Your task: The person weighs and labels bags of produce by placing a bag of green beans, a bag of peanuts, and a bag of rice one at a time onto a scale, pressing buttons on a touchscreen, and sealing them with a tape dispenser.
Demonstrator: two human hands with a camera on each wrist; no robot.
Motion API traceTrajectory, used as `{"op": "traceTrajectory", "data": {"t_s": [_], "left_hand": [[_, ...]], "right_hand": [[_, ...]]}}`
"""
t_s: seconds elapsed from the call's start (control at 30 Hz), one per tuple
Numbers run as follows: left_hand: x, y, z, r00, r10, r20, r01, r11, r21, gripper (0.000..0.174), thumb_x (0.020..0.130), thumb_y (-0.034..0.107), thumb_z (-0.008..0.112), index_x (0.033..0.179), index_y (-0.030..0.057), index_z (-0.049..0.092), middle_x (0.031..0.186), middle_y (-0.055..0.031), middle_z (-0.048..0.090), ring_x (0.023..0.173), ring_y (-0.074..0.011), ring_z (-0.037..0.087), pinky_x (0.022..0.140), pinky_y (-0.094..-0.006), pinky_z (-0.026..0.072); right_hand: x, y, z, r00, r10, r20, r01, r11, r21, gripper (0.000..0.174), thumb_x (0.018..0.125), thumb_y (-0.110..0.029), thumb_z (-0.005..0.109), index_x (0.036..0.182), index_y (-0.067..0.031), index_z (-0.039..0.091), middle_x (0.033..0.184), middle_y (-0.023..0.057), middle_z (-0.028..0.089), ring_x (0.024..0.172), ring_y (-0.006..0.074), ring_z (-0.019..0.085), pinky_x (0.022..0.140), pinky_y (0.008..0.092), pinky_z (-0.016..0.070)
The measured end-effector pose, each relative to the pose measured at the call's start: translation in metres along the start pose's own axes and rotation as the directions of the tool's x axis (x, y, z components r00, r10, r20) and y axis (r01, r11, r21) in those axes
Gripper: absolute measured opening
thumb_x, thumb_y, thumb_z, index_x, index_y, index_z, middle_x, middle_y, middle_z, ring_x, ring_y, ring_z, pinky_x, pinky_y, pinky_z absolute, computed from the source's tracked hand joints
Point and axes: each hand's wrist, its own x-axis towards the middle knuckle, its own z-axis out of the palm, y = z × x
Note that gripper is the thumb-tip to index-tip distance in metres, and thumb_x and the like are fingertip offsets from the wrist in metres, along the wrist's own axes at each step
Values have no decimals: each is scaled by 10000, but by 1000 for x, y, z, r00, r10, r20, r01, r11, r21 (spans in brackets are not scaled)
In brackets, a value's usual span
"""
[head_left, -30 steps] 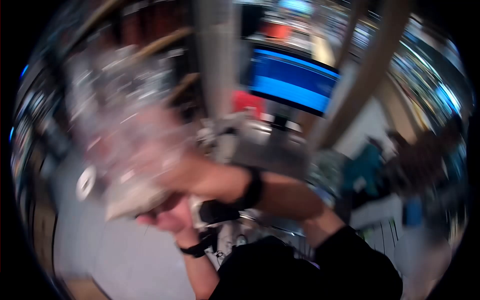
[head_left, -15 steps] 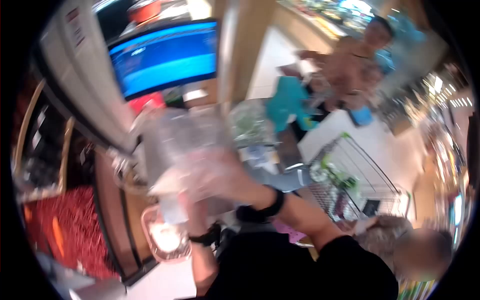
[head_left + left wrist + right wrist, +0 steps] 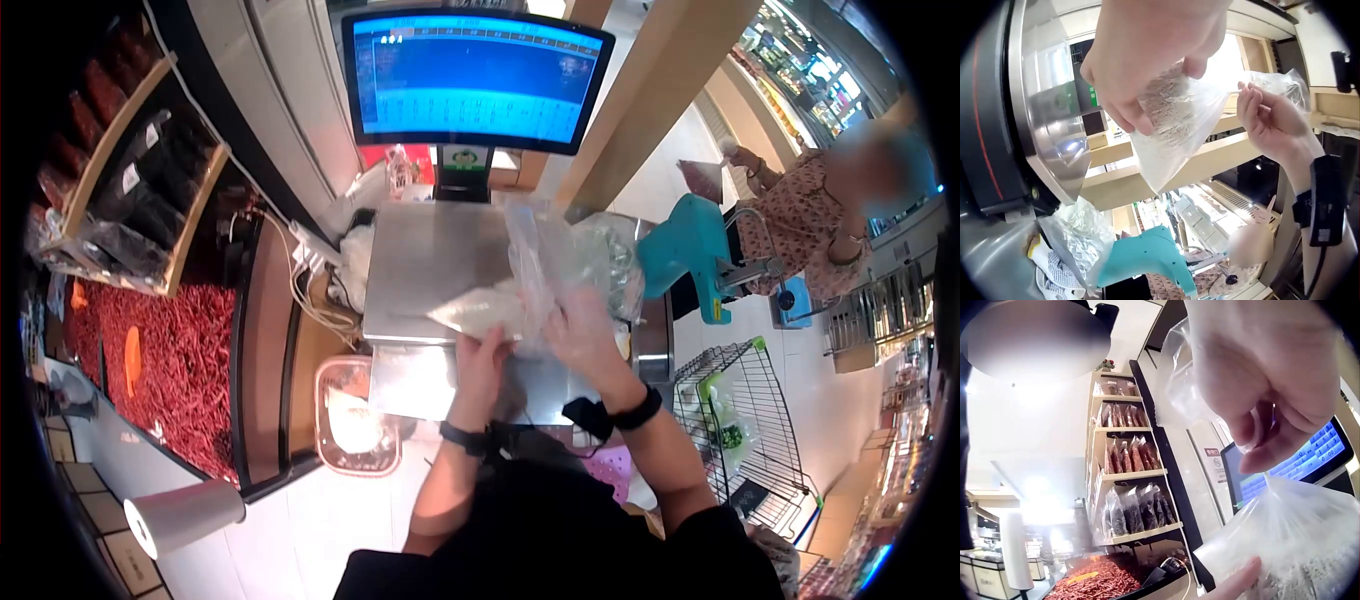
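Observation:
A clear plastic bag point(image 3: 478, 312) with pale, grainy contents hangs in front of me, over the near edge of the steel scale platform point(image 3: 430, 250). My left hand point(image 3: 482, 368) holds its filled part; in the left wrist view thumb and fingers of this hand point(image 3: 1154, 56) grip the bag point(image 3: 1175, 119) from both sides. With my right hand point(image 3: 583, 335) I pinch the gathered neck, and the loose top of the bag sticks out beyond the fingers. The right wrist view shows the right hand point(image 3: 1266, 381) above the twisted neck of the bag point(image 3: 1297, 531).
Behind the platform stands a lit screen point(image 3: 475, 80). Dried red chillies point(image 3: 190, 370) fill a bin at left, beside a pink basket point(image 3: 350, 462). A teal device point(image 3: 690, 250), a shopping cart point(image 3: 740, 430) and a person point(image 3: 810, 205) are at right.
My view has swung right and settled on the screen and scale. The bag has come from the left to the platform, its neck now gathered in my right hand.

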Motion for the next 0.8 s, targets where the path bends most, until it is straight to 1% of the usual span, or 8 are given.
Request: {"op": "traceTrajectory", "data": {"t_s": [0.23,0.3,0.53,0.63,0.7,0.73,0.77,0.8], "left_hand": [[50,39,-7,977,85,-193,-44,977,207,344,827,122,664,1127,77,503,1032,-22,594,936,-119,578,735,-276,499],[56,49,-4,974,98,-203,-61,982,181,336,821,125,671,1114,83,509,1016,-7,599,926,-108,576,738,-271,488],[56,61,3,965,145,-219,-110,980,166,308,827,140,667,1110,71,569,987,-12,636,873,-100,589,720,-254,476],[55,61,4,966,151,-212,-116,979,170,292,833,149,660,1099,51,589,985,-29,644,868,-112,601,703,-257,485],[53,59,7,974,155,-163,-139,984,108,292,837,172,659,1076,13,602,986,-67,650,850,-147,626,695,-281,510],[49,61,12,967,153,-202,-116,976,182,293,834,181,661,1057,0,603,962,-83,658,814,-168,640,678,-292,522],[38,74,28,930,104,-351,29,935,353,282,829,193,665,1024,-4,614,921,-103,666,767,-170,645,656,-282,523],[63,28,-18,897,440,-36,-282,634,720,263,831,205,663,992,0,624,901,-112,669,742,-174,649,646,-305,523]], "right_hand": [[74,26,29,998,-57,16,54,987,150,182,798,-187,561,858,-51,666,778,169,618,712,358,586,631,433,465],[89,16,25,987,-111,113,85,973,214,207,843,-159,527,964,-56,661,833,88,657,730,170,630,646,292,500],[98,15,35,983,-21,183,-43,941,337,186,787,-54,628,967,-22,658,865,81,655,764,124,625,635,258,511],[97,29,37,980,-117,162,76,969,236,254,803,-39,612,1054,-7,629,920,103,651,793,164,631,648,292,530],[91,31,32,988,-105,114,119,985,-123,315,841,-69,587,1147,4,576,1011,107,636,890,194,622,742,320,533],[88,42,29,904,-411,120,425,835,-349,350,830,-119,585,1170,-39,566,1033,124,627,923,244,597,783,364,492],[84,60,31,708,-688,161,651,548,-525,385,820,-170,582,1194,-83,556,1055,140,617,957,294,573,825,408,452],[74,86,45,960,-134,246,127,991,44,362,885,-165,489,1237,-89,529,1172,120,583,1030,273,550,881,405,419]]}}
